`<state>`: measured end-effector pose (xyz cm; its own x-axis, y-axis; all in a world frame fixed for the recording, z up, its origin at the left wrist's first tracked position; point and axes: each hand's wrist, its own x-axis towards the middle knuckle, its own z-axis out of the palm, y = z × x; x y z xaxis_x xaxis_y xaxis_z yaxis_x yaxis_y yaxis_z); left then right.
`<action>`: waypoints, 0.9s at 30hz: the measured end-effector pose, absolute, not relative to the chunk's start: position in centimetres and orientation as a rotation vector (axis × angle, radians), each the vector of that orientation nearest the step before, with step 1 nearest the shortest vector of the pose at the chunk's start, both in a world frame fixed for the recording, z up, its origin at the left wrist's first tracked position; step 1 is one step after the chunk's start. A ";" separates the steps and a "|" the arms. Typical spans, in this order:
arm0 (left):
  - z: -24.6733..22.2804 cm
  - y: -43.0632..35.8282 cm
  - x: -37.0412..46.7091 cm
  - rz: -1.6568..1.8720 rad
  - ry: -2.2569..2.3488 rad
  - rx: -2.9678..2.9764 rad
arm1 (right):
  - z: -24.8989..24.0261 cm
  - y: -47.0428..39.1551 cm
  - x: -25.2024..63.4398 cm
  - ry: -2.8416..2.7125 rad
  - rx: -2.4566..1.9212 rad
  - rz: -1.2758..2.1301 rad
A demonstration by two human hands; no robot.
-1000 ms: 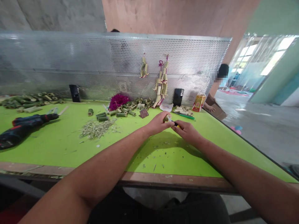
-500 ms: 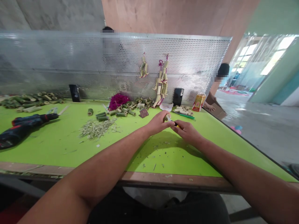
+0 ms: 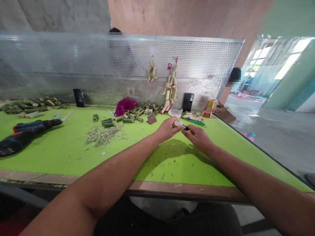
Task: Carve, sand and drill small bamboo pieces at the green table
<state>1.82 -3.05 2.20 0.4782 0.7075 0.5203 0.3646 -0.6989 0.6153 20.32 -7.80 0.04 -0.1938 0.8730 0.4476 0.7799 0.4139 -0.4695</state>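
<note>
My left hand [image 3: 167, 128] is closed around a short bamboo piece [image 3: 176, 123], its cut end facing me. Close on the right, my right hand [image 3: 196, 133] grips a small knife [image 3: 186, 128] with a black and yellow handle; its pale blade lies beside the bamboo. Both hands are above the green tabletop [image 3: 172, 164], on which small shavings are scattered. To the left lies a heap of bamboo shavings [image 3: 100, 136], with green bamboo pieces [image 3: 107, 123] behind it.
Power drill [image 3: 29, 126] at left; purple string [image 3: 125, 106], phone [image 3: 188, 101], drink carton [image 3: 209, 107] and green-handled tool [image 3: 197, 122] toward the back. Bamboo figures [image 3: 169, 87] hang on the perforated metal panel [image 3: 98, 65]. Another person's hand rests near a cardboard box [image 3: 225, 115].
The bamboo piece has turned, showing its cut end more fully, and the blade has moved off its opening to the right side. Beyond the table, the other person's hand and box have shifted.
</note>
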 end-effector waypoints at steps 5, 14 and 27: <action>2.2 -3.3 1.7 1.004 0.896 2.151 | 0.0 -7.7 20.3 -1.998 -1.424 0.166; 2.3 -3.2 1.4 0.958 0.938 2.154 | -0.1 -7.9 20.1 -2.065 -1.374 0.169; 2.6 -3.3 0.9 0.911 0.907 2.392 | 0.4 -8.7 19.9 -2.141 -1.390 0.192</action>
